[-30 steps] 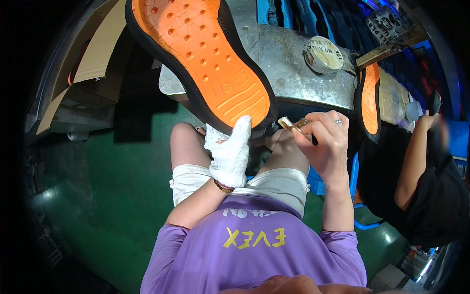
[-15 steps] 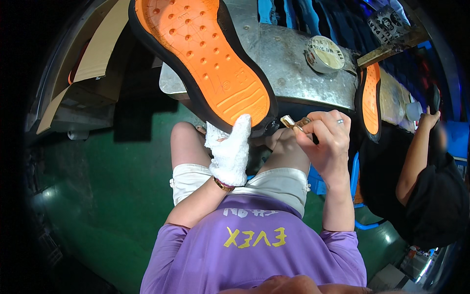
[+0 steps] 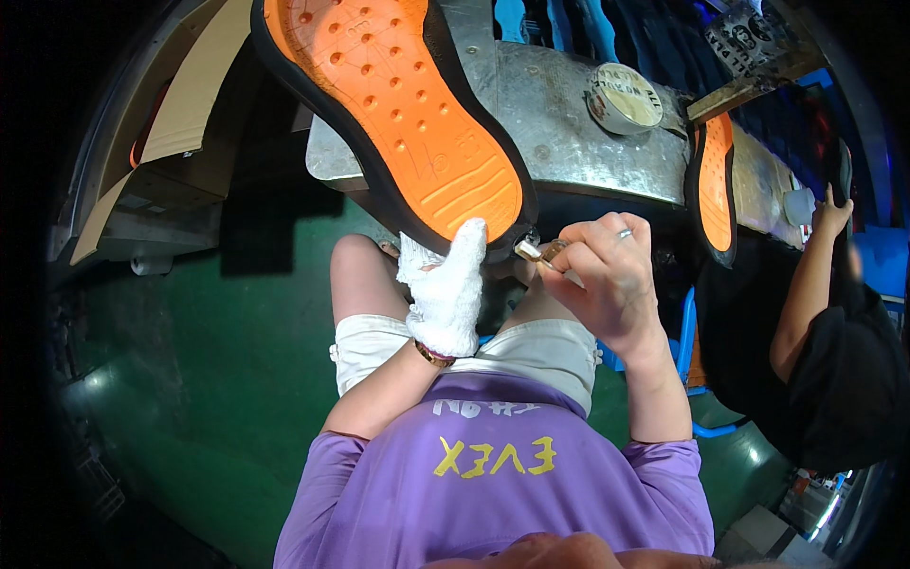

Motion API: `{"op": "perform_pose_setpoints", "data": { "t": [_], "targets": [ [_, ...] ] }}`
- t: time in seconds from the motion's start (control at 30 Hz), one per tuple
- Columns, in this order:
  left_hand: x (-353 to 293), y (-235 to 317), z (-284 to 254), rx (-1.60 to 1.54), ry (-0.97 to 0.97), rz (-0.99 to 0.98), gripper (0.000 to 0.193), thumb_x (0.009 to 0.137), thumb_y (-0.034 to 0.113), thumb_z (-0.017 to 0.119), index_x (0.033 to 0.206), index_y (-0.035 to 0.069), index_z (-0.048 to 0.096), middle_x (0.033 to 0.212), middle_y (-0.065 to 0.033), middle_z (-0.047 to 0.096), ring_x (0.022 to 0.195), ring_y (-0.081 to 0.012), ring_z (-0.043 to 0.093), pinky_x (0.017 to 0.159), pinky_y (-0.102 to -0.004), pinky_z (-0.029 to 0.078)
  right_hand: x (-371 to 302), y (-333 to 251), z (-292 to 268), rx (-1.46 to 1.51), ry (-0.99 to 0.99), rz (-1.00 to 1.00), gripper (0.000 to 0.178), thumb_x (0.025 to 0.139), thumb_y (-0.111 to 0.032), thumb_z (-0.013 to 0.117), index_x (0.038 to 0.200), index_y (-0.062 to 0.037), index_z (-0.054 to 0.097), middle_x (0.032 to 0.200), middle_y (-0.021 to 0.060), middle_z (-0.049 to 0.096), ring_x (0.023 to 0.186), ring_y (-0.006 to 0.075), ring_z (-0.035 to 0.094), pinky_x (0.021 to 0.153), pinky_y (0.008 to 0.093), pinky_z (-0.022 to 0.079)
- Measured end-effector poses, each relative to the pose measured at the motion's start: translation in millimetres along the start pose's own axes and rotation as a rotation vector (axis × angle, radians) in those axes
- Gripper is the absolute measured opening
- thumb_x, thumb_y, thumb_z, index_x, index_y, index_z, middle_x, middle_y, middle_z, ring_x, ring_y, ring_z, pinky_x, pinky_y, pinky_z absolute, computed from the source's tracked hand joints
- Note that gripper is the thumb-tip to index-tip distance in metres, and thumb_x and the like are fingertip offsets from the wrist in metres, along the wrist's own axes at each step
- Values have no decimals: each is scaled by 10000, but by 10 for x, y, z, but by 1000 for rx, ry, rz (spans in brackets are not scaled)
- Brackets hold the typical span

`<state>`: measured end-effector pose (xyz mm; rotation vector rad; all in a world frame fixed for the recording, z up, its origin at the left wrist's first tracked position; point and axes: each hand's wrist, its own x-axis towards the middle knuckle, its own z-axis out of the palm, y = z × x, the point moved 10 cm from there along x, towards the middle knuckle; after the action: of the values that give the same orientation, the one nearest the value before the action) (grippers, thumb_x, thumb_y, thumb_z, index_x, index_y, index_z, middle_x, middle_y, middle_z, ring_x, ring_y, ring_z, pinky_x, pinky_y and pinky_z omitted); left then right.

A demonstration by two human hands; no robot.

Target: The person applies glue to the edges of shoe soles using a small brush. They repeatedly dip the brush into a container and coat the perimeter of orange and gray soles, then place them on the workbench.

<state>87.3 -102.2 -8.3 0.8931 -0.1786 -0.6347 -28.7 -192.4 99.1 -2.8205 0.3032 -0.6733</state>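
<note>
A large shoe sole [image 3: 408, 142], orange inside with a black rim, slants up across the metal bench in front of me. My left hand [image 3: 445, 299], in a white knitted glove, grips its near end with the thumb laid on the orange face; the other fingers are hidden beneath. Bare and wearing a ring, my right hand [image 3: 607, 280] pinches a small brass-coloured tool with a pale tip [image 3: 538, 252]. That tip is right by the sole's black edge at the near right; I cannot tell whether it touches. The tool's exact kind is unclear.
On the metal bench [image 3: 559, 156] stands a round tub [image 3: 626, 102] with pale contents. Another orange sole [image 3: 715, 190] juts over the bench's edge at right, beside a wooden bar [image 3: 754, 85]. A co-worker's arm [image 3: 806, 294] is at far right. Left is an open cardboard box [image 3: 185, 114].
My right hand has moved left with the brass-coloured tool, bringing its tip to the sole's edge. My left hand and the sole have barely shifted.
</note>
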Motion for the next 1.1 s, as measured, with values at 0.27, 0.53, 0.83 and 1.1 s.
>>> {"op": "perform_pose_setpoints", "data": {
  "t": [0.27,0.53,0.83,1.1],
  "targets": [
    [17,-6,-119,73,49,43,323,990,-23,614,1308,0,566,1190,-116,697,1018,-185,705,877,-319,597,-160,-53,-141,59,95,16,260,682,-101,863,794,-144,633,948,-3,663,821,195,613,908,410,389],
    [-74,123,-4,52,-9,51,329,1004,4,603,1328,6,548,1201,-120,691,1015,-198,712,846,-325,619,-125,-80,-140,-54,75,37,212,670,-106,845,754,-121,650,937,19,670,829,215,620,907,422,405],
    [-116,121,-17,45,-16,45,343,1004,25,615,1338,10,537,1219,-123,685,1031,-207,710,857,-331,619,-200,46,-280,-148,185,62,193,676,-125,826,729,-121,640,915,25,670,832,222,615,875,406,407],
    [-135,118,-17,107,-28,62,314,1000,6,603,1310,-2,556,1184,-122,697,1010,-204,714,835,-327,618,-128,-76,-206,-132,128,-2,188,679,-113,818,713,-121,634,905,6,667,797,209,615,880,405,413]
  ]
}}
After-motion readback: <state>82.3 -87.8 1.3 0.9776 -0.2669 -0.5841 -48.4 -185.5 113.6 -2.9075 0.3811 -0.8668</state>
